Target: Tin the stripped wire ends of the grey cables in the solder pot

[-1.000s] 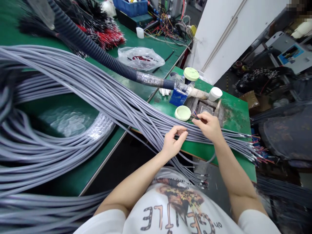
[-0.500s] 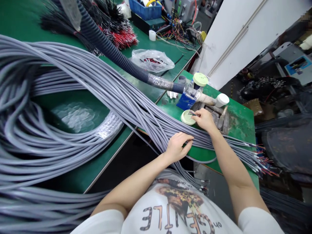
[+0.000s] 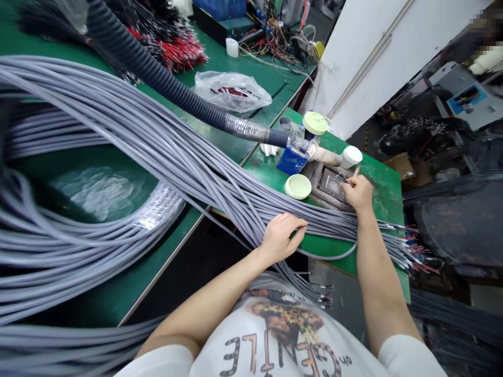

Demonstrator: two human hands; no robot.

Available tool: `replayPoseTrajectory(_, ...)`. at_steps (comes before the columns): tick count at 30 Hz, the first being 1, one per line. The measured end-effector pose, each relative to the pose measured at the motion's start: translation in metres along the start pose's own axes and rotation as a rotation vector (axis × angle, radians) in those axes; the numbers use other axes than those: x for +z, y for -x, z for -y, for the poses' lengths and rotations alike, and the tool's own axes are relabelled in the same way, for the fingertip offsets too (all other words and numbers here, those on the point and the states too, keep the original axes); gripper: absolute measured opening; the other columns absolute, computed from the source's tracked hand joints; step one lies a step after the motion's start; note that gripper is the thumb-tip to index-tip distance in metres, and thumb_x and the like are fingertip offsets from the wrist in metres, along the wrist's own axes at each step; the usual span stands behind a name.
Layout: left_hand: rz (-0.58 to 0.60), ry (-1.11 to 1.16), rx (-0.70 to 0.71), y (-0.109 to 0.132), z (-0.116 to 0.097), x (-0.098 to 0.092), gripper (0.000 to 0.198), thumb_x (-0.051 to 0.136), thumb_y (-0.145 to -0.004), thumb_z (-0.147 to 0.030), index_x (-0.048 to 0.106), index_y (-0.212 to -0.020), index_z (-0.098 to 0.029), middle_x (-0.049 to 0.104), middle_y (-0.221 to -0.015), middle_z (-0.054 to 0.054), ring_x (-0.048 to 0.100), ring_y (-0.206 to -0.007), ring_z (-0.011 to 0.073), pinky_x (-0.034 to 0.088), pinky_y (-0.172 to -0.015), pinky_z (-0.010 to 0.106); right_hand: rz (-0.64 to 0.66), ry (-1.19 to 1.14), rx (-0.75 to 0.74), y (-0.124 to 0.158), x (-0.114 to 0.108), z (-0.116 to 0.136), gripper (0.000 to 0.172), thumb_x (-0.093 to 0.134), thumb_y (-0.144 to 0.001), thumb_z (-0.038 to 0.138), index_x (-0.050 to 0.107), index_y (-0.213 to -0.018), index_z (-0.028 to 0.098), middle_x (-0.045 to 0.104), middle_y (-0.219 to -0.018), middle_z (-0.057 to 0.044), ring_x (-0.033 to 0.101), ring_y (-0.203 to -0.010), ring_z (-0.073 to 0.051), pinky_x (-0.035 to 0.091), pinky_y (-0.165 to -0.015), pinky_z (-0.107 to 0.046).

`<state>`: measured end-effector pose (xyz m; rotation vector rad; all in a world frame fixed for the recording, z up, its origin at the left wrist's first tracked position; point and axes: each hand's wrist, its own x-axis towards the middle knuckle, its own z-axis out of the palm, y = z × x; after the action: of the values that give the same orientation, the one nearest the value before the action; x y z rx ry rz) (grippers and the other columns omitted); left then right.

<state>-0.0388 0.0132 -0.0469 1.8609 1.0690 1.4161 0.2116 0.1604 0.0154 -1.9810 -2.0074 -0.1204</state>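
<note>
My right hand [image 3: 360, 193] pinches a cable's thin stripped wires [image 3: 343, 179], their tips over the flat grey surface of a square metal pot [image 3: 329, 184] that looks like a solder pot. My left hand [image 3: 283, 235] rests on the thick bundle of grey cables [image 3: 236, 183], thumb apart from the bent fingers; the undersides of the fingers are hidden. Left of the pot, a shallow pale-yellow dish [image 3: 297, 187] lies near the bundle. The bundle passes under my right forearm and ends in bared coloured wires [image 3: 418, 254].
A ribbed dark hose [image 3: 188, 97] crosses above the table to a nozzle by the pot. Around it stand a blue box [image 3: 291, 160], a white round container [image 3: 351, 156] and a yellow-lidded jar [image 3: 315, 123]. Farther back lies a plastic bag [image 3: 231, 91].
My right hand has moved right with the wires, from the yellow dish to the metal pot. My left hand stays on the cable bundle. The view has shifted slightly.
</note>
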Motion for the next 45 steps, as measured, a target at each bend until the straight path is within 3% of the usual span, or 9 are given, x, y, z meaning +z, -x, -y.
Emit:
replayPoseTrajectory(6, 0.010, -0.010, 0.000, 0.002, 0.001, 0.001, 0.015, 0.053, -0.087, -0.020, 0.065, -0.094, -0.020, 0.070, -0.083, 0.007, 0.060, -0.076, 0.0182, 0.042, -0.073, 0.033, 0.033, 0.053, 0.054, -0.003, 0.017, -0.018, 0.029, 0.058, -0.074, 0.034, 0.076, -0.084, 0.014, 0.061, -0.078, -0.007, 0.052, -0.071, -0.019, 0.036, -0.065, -0.031)
replayPoseTrajectory(24, 0.018, 0.009, 0.001, 0.003, 0.001, 0.001, 0.015, 0.054, -0.086, -0.019, 0.066, -0.094, -0.021, 0.071, -0.084, 0.007, 0.062, -0.077, 0.0181, 0.042, -0.074, 0.033, 0.129, 0.112, 0.069, -0.005, 0.028, -0.016, 0.027, 0.058, -0.074, 0.034, 0.075, -0.085, 0.016, 0.063, -0.083, -0.010, 0.055, -0.075, -0.022, 0.037, -0.067, -0.032)
replayPoseTrajectory(29, 0.008, -0.002, -0.004, 0.002, 0.001, 0.000, 0.016, 0.052, -0.087, -0.021, 0.067, -0.094, -0.021, 0.071, -0.083, 0.007, 0.062, -0.076, 0.0181, 0.043, -0.074, 0.033, 0.091, 0.035, 0.049, -0.001, 0.010, -0.011, 0.027, 0.058, -0.073, 0.035, 0.075, -0.081, 0.015, 0.061, -0.075, -0.007, 0.053, -0.069, -0.020, 0.038, -0.065, -0.031)
replayPoseTrajectory(34, -0.006, 0.046, -0.033, 0.001, 0.000, 0.000, 0.016, 0.055, -0.086, -0.022, 0.069, -0.094, -0.021, 0.071, -0.082, 0.007, 0.061, -0.075, 0.0183, 0.043, -0.073, 0.033, 0.019, -0.340, -0.037, 0.037, -0.029, 0.012, 0.032, 0.056, -0.079, 0.037, 0.073, -0.095, 0.015, 0.062, -0.074, -0.004, 0.055, -0.062, -0.016, 0.043, -0.061, -0.029)
replayPoseTrajectory(37, -0.054, 0.177, -0.135, -0.004, -0.006, 0.002, 0.014, 0.060, -0.084, -0.025, 0.071, -0.091, -0.022, 0.070, -0.080, 0.005, 0.060, -0.075, 0.0178, 0.045, -0.074, 0.032, 0.094, -0.606, 0.060, 0.076, -0.049, 0.039, 0.041, 0.054, -0.084, 0.038, 0.066, -0.116, 0.016, 0.063, -0.068, -0.001, 0.055, -0.050, -0.013, 0.046, -0.052, -0.028)
replayPoseTrajectory(40, -0.108, 0.458, -0.377, -0.011, -0.017, 0.007, 0.015, 0.065, -0.080, -0.030, 0.073, -0.088, -0.020, 0.069, -0.079, 0.004, 0.060, -0.074, 0.0160, 0.046, -0.071, 0.029, 0.224, -0.740, 0.062, 0.110, -0.060, 0.068, 0.048, 0.054, -0.086, 0.036, 0.053, -0.133, 0.022, 0.064, -0.069, 0.001, 0.057, -0.048, -0.012, 0.046, -0.049, -0.026)
replayPoseTrajectory(43, -0.080, 0.817, -0.630, -0.017, -0.029, 0.013, 0.022, 0.072, -0.074, -0.034, 0.072, -0.088, -0.017, 0.070, -0.077, 0.003, 0.060, -0.068, 0.0133, 0.047, -0.068, 0.026, 0.321, -0.785, 0.048, 0.131, -0.063, 0.089, 0.056, 0.053, -0.088, 0.032, 0.040, -0.142, 0.025, 0.064, -0.068, 0.003, 0.057, -0.049, -0.011, 0.047, -0.048, -0.024)
replayPoseTrajectory(45, -0.048, 1.000, -0.708, -0.019, -0.035, 0.016, 0.024, 0.074, -0.072, -0.034, 0.071, -0.086, -0.015, 0.068, -0.070, 0.002, 0.059, -0.063, 0.0117, 0.047, -0.067, 0.025, 0.346, -0.823, 0.054, 0.139, -0.062, 0.096, 0.059, 0.053, -0.089, 0.031, 0.035, -0.145, 0.026, 0.063, -0.066, 0.004, 0.056, -0.049, -0.011, 0.046, -0.047, -0.023)
